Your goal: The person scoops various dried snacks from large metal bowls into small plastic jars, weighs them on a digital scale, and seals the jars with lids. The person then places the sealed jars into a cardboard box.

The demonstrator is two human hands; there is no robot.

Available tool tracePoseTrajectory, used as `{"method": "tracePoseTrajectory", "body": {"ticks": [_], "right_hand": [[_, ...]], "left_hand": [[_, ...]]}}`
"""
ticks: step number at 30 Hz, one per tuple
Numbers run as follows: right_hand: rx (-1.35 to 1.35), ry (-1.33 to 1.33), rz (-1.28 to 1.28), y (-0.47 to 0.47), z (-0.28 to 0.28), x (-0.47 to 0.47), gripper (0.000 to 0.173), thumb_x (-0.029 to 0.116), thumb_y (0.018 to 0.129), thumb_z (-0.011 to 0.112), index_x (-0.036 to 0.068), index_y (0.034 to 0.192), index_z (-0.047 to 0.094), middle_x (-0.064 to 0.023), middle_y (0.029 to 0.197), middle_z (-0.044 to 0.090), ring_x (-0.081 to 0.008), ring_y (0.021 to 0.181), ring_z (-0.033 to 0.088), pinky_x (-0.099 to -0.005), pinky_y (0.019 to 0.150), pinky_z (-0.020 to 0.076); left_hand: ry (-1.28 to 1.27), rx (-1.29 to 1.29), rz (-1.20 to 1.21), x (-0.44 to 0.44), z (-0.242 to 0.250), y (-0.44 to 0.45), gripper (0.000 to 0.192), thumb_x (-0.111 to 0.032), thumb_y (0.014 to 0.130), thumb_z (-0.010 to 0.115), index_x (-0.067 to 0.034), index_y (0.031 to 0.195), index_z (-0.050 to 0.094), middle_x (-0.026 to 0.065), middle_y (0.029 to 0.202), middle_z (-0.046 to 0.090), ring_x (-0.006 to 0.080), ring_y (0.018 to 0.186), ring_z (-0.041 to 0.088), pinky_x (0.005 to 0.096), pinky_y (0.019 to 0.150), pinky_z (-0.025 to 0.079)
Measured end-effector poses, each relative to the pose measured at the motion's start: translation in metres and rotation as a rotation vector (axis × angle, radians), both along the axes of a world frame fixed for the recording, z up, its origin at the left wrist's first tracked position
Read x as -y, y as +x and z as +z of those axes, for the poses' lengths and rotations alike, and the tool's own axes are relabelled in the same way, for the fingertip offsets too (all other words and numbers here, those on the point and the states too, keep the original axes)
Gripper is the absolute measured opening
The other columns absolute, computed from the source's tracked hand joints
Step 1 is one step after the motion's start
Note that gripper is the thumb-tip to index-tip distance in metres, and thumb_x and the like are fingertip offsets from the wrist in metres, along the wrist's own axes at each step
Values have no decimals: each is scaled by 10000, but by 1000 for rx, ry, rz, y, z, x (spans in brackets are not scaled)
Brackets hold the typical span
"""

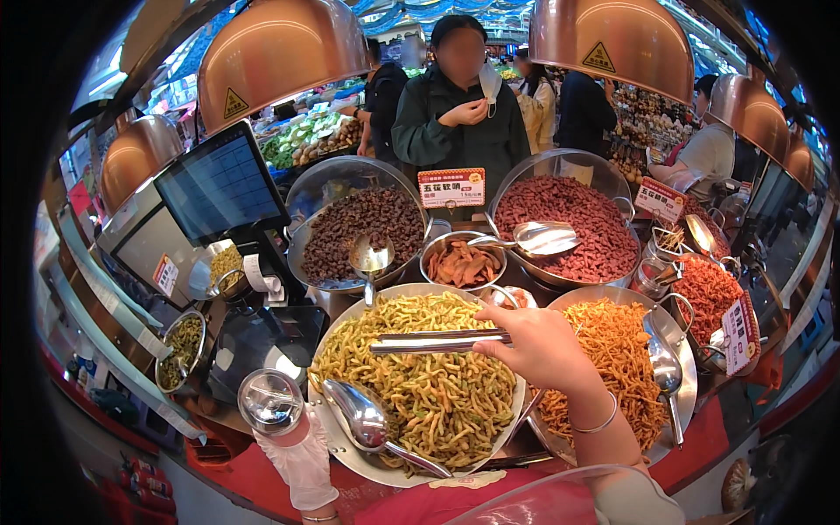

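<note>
Metal tongs [436,342] lie in the grip of my bare right hand [539,348], reaching left above a wide metal pan [341,456] of yellow-green fried strips [433,400]. A bracelet circles that wrist. My left hand [292,459], in a thin white glove, holds a round clear container [270,400] at the pan's left side; its contents are hard to make out. A steel scoop [361,413] rests on the strips, its handle toward me. Right of my right forearm, another pan holds orange shredded food [607,367] and a second scoop [664,367].
Bowls of dark brown pieces [364,230] and red pieces [567,226] stand behind, with a small bowl of reddish slices [462,262] between. A touchscreen [223,184] is at left. Copper lamps [282,59] hang overhead. A person [459,125] stands across the counter.
</note>
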State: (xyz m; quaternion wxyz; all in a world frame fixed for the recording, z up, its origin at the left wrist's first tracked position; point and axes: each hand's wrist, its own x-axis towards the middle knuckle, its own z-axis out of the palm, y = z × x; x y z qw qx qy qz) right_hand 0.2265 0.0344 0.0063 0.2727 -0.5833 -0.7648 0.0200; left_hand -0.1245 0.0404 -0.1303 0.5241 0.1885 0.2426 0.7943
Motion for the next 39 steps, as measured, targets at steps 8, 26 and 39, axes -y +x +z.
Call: {"method": "tracePoseTrajectory", "body": {"ticks": [8,26,39], "right_hand": [[8,-17,-11,-1,3,1,375,371,866,649,84,1106,627,-140,825,684,-318,793,661,-433,697,495],[12,-5,-5,0,-1,-2,373,370,865,647,92,1112,620,-138,797,680,-317,785,662,-439,696,486],[7,-11,-9,0,-1,-2,370,378,867,644,99,1109,620,-134,797,683,-316,788,662,-447,722,480]], "left_hand": [[46,152,-140,1,4,-1,518,-532,865,604,-138,1203,605,79,1108,633,243,976,599,399,872,552],[13,102,-57,-5,12,3,491,-524,875,575,-156,1197,603,60,1098,637,233,963,608,391,848,558],[33,65,-45,-6,14,4,460,-489,895,571,-174,1230,579,62,1142,618,237,1000,599,398,862,554]]}}
